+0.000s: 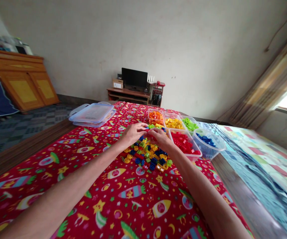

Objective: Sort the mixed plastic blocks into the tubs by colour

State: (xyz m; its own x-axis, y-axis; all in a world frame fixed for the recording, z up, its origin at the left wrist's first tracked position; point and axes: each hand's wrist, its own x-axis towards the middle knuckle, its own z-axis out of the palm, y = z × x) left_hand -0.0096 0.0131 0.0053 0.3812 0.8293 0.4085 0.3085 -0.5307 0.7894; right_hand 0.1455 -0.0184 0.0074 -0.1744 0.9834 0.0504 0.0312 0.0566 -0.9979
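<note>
My left hand (133, 133) and my right hand (160, 137) meet over the far part of a mixed pile of toy building bricks (147, 154). Their fingertips are pinched close together around what looks like a small red building brick (146, 130), mostly covered by the fingers. Yellow, blue, green and red pieces lie loose below and in front of the hands. Just right of my right hand stands a clear box of red bricks (183, 142). Behind it are boxes of orange bricks (155, 116), yellow bricks (173, 123) and green bricks (189, 124).
A round clear tub (214, 151) with blue bricks stands at the right table edge. Stacked clear lids (92, 113) lie at the far left of the red patterned tablecloth (103, 189). Beyond are a desk with a monitor (134, 78), a wooden cabinet (21, 81) and a bed (265, 156).
</note>
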